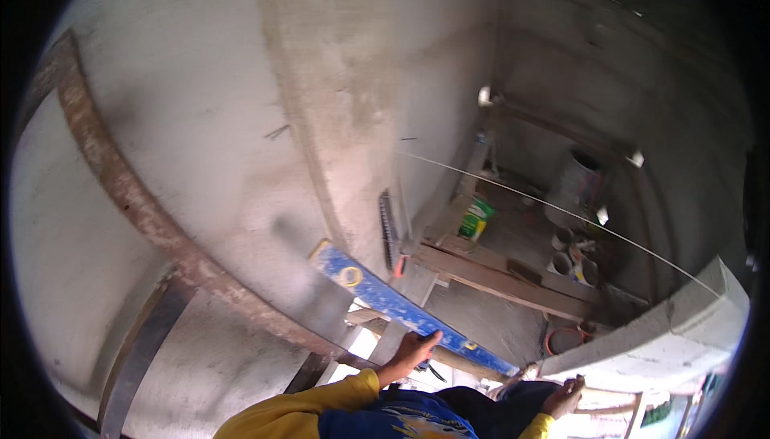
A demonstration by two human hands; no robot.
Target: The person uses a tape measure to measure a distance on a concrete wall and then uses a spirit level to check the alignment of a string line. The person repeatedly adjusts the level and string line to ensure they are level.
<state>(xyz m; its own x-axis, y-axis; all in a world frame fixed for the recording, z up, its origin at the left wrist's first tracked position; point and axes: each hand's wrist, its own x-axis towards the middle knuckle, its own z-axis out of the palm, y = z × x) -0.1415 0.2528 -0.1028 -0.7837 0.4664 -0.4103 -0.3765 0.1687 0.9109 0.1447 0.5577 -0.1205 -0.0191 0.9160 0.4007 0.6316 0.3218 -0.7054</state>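
Note:
My left hand point(411, 352) is closed on the lower edge of a long blue spirit level point(385, 301), which slants down from the plastered wall toward the right. The level is smeared with pale dust and has a yellow-ringed round opening near its far end. A small dark thing with a loose strap shows just below that hand; I cannot make out what it is. My right hand point(564, 397) is beside the lower edge of a pale block wall point(642, 347), its fingers curled together. Whatever they may hold is too small to tell.
A taut white string point(513, 189) crosses to the block wall. Wooden planks point(513, 282) span the gap ahead, with a green bag point(476, 218) on them. A hand saw point(387, 230) leans by the wall. Farther off stands a large bucket point(573, 182). A rusty beam point(152, 218) curves past on the left.

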